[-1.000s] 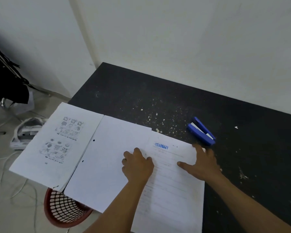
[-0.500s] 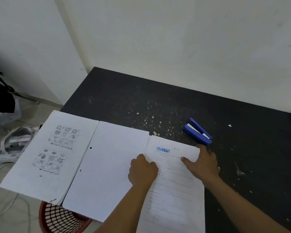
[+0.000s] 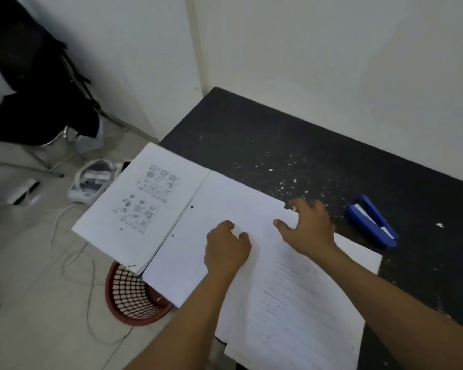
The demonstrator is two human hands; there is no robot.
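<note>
Two sets of fingers work the paper. Those of the right hand are spread wide and flat, thumb out to the side, pressing on the far corner of the lined sheets. Those of the left hand are curled under against the sheets' left edge, and I cannot tell whether they pinch that edge or only rest knuckle-down on it. The lined sheets lie at the near edge of the black table, their left side overlapping the blank page of an open bundle whose picture page juts off the table above a red basket. The step looks like squaring the loose sheets into one flush stack, probably for fastening, since a blue stapler sits just beyond the right hand. The next move likely calls for one hand to pin the aligned corner while the other reaches for the stapler, without letting the top sheet slide.
</note>
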